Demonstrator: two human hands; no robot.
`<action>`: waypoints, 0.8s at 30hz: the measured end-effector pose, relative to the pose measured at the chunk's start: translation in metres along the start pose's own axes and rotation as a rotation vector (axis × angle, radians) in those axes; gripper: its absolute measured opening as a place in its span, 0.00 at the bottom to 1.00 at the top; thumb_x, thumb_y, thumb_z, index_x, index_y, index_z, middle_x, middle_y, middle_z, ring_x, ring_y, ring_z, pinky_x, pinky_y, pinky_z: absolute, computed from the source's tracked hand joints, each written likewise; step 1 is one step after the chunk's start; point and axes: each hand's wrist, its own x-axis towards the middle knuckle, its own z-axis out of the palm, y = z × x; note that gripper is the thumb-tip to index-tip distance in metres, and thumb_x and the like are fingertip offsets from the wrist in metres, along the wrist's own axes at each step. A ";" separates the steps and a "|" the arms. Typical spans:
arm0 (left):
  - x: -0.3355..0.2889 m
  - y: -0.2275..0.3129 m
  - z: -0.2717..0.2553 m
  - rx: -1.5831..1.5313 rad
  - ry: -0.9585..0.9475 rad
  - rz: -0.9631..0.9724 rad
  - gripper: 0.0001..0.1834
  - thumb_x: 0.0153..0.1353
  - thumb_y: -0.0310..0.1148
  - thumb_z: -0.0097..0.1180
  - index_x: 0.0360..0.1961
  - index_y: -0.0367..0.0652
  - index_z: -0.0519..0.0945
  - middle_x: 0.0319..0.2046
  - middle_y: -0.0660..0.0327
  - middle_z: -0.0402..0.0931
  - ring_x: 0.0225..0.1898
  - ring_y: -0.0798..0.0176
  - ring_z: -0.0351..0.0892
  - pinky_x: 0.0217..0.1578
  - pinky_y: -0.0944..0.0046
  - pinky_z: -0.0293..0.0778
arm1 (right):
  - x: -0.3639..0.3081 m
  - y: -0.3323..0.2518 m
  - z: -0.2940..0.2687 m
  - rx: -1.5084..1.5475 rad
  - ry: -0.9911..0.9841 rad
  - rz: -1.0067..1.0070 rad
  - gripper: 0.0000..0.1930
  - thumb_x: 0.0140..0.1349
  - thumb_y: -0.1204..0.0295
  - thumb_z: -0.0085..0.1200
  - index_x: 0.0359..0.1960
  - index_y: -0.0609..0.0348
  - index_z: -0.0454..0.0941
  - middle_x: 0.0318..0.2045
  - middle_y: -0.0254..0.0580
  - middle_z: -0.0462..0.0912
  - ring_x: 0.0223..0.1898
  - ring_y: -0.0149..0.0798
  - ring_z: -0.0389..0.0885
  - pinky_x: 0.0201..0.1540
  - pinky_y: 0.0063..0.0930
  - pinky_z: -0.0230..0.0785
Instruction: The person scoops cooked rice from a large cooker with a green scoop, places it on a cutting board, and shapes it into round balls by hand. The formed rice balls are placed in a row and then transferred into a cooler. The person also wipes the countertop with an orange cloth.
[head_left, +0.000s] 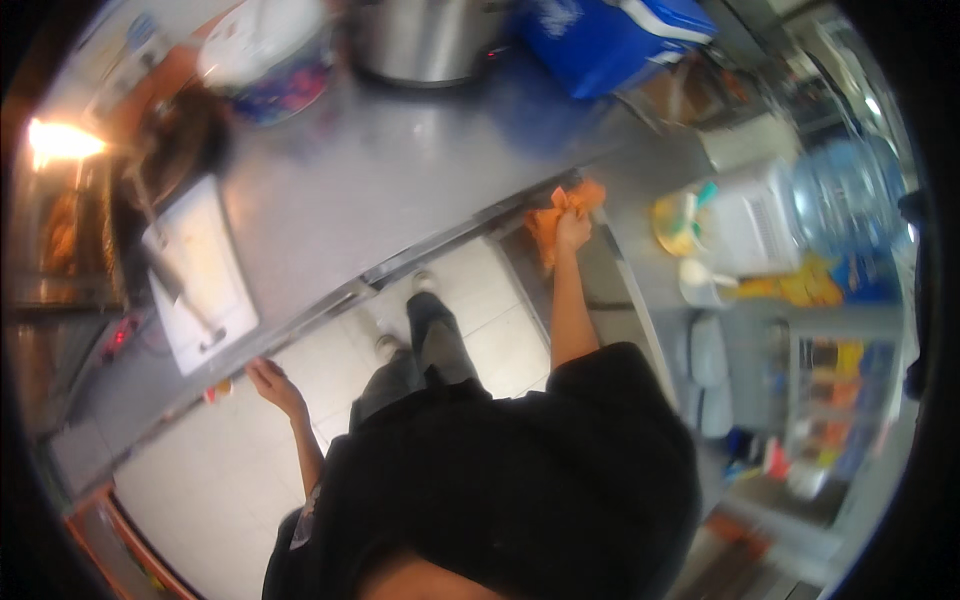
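My right hand (573, 232) grips an orange cloth (545, 222) at the front edge of the steel counter (400, 160), near its right corner. The cloth bunches up around my fingers. On the left, my left hand (272, 380) hangs just off the counter's front edge, blurred by motion, so its fingers do not show clearly. Closest to it lies a white cutting board (205, 270) with a handle hole. A knife (175, 285) rests across the board.
A steel pot (425, 45), a patterned tub with a white lid (265, 45) and a blue cooler (610, 45) stand at the back. To the right are a water jug (845, 195) and a yellow-topped container (677, 222). A bright lamp (65, 142) glows far left.
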 end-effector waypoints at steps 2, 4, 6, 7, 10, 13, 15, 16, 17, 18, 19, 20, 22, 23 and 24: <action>-0.016 0.005 0.037 0.029 -0.332 -0.097 0.11 0.71 0.37 0.45 0.33 0.42 0.71 0.21 0.71 0.61 0.23 0.77 0.59 0.23 0.74 0.57 | -0.017 -0.007 -0.053 0.278 -0.153 0.069 0.15 0.58 0.77 0.46 0.48 0.65 0.73 0.37 0.45 0.81 0.41 0.41 0.80 0.44 0.32 0.73; -0.027 0.019 0.084 0.043 -0.690 -0.007 0.09 0.69 0.36 0.50 0.42 0.42 0.74 0.28 0.69 0.71 0.28 0.76 0.67 0.27 0.73 0.63 | -0.058 -0.009 -0.097 0.425 -0.354 0.161 0.19 0.54 0.80 0.45 0.49 0.64 0.72 0.38 0.42 0.81 0.42 0.38 0.79 0.47 0.29 0.71; -0.046 0.039 0.129 -0.042 -1.025 0.058 0.16 0.66 0.35 0.53 0.53 0.44 0.71 0.45 0.63 0.74 0.45 0.70 0.73 0.42 0.69 0.69 | -0.115 -0.004 -0.129 0.749 -0.595 0.231 0.22 0.51 0.79 0.46 0.51 0.65 0.71 0.44 0.42 0.79 0.46 0.36 0.77 0.54 0.26 0.67; -0.058 0.052 0.154 -0.029 -1.158 0.104 0.18 0.66 0.35 0.54 0.55 0.44 0.71 0.46 0.63 0.74 0.48 0.69 0.72 0.46 0.68 0.68 | -0.142 -0.001 -0.143 0.743 -0.578 0.257 0.23 0.52 0.79 0.46 0.53 0.65 0.70 0.47 0.44 0.78 0.47 0.37 0.78 0.55 0.28 0.67; -0.107 0.094 0.207 -0.071 -1.584 0.032 0.18 0.67 0.34 0.51 0.56 0.42 0.69 0.49 0.61 0.72 0.53 0.68 0.69 0.53 0.66 0.67 | -0.205 0.011 -0.164 1.008 -0.719 0.420 0.25 0.55 0.75 0.49 0.57 0.67 0.65 0.48 0.48 0.77 0.48 0.41 0.78 0.55 0.33 0.70; -0.168 0.133 0.221 -0.112 -1.879 -0.228 0.14 0.69 0.36 0.50 0.52 0.41 0.72 0.48 0.62 0.74 0.52 0.71 0.71 0.52 0.68 0.68 | -0.239 0.023 -0.185 1.162 -0.788 0.420 0.31 0.60 0.65 0.52 0.64 0.65 0.60 0.56 0.49 0.72 0.55 0.43 0.73 0.59 0.35 0.65; -0.216 0.156 0.227 -0.023 -1.920 -0.231 0.12 0.69 0.36 0.49 0.48 0.40 0.74 0.46 0.63 0.76 0.48 0.72 0.73 0.49 0.69 0.70 | -0.246 0.032 -0.212 1.325 -0.786 0.485 0.35 0.61 0.58 0.53 0.66 0.64 0.57 0.62 0.49 0.67 0.61 0.44 0.68 0.64 0.36 0.59; -0.244 0.165 0.228 -0.128 -1.828 -0.106 0.10 0.68 0.36 0.52 0.40 0.39 0.77 0.36 0.64 0.80 0.39 0.74 0.76 0.42 0.71 0.73 | -0.248 0.035 -0.225 1.283 -0.740 0.334 0.39 0.59 0.54 0.58 0.66 0.63 0.57 0.61 0.46 0.68 0.62 0.41 0.66 0.65 0.34 0.58; -0.267 0.175 0.229 -0.118 -1.816 0.044 0.10 0.67 0.35 0.53 0.37 0.39 0.77 0.33 0.64 0.79 0.36 0.73 0.76 0.39 0.70 0.73 | -0.246 0.037 -0.238 0.950 -0.625 0.231 0.37 0.58 0.58 0.60 0.65 0.62 0.59 0.59 0.45 0.70 0.60 0.39 0.68 0.62 0.33 0.61; -0.291 0.185 0.229 -0.107 -1.803 0.165 0.10 0.66 0.35 0.54 0.35 0.39 0.77 0.30 0.64 0.79 0.33 0.73 0.77 0.37 0.70 0.72 | -0.243 0.039 -0.253 0.652 -0.533 0.124 0.36 0.57 0.61 0.62 0.64 0.61 0.60 0.56 0.44 0.72 0.57 0.38 0.70 0.60 0.32 0.63; -0.315 0.191 0.227 -0.117 -1.776 0.293 0.10 0.65 0.35 0.56 0.32 0.39 0.78 0.27 0.64 0.78 0.31 0.72 0.77 0.34 0.69 0.72 | -0.241 0.041 -0.268 0.335 -0.434 0.050 0.35 0.56 0.64 0.64 0.63 0.61 0.62 0.53 0.42 0.74 0.55 0.36 0.72 0.57 0.31 0.66; -0.342 0.198 0.226 -0.117 -1.786 0.426 0.11 0.63 0.35 0.57 0.30 0.38 0.77 0.24 0.57 0.78 0.26 0.66 0.78 0.30 0.67 0.72 | -0.241 0.044 -0.286 0.465 -0.341 0.098 0.37 0.51 0.72 0.68 0.62 0.60 0.62 0.51 0.39 0.75 0.53 0.34 0.73 0.56 0.29 0.67; -0.395 0.208 0.225 -0.100 -1.851 0.575 0.11 0.62 0.36 0.58 0.31 0.37 0.77 0.24 0.55 0.77 0.26 0.61 0.78 0.31 0.66 0.73 | -0.243 0.051 -0.328 0.415 -0.203 -0.109 0.37 0.52 0.72 0.67 0.63 0.60 0.62 0.51 0.39 0.76 0.51 0.33 0.74 0.55 0.29 0.68; -0.421 0.213 0.227 -0.103 -1.886 0.655 0.12 0.62 0.36 0.59 0.32 0.37 0.77 0.24 0.54 0.77 0.25 0.58 0.78 0.31 0.66 0.73 | -0.243 0.056 -0.350 0.361 -0.127 -0.167 0.37 0.52 0.73 0.67 0.63 0.60 0.61 0.51 0.39 0.76 0.51 0.33 0.75 0.55 0.29 0.68; -0.446 0.215 0.228 -0.094 -1.948 0.598 0.12 0.60 0.37 0.60 0.34 0.38 0.80 0.25 0.53 0.79 0.25 0.54 0.79 0.30 0.65 0.73 | -0.246 0.063 -0.377 0.240 -0.020 -0.290 0.32 0.52 0.73 0.66 0.60 0.58 0.68 0.47 0.41 0.79 0.46 0.31 0.78 0.51 0.27 0.70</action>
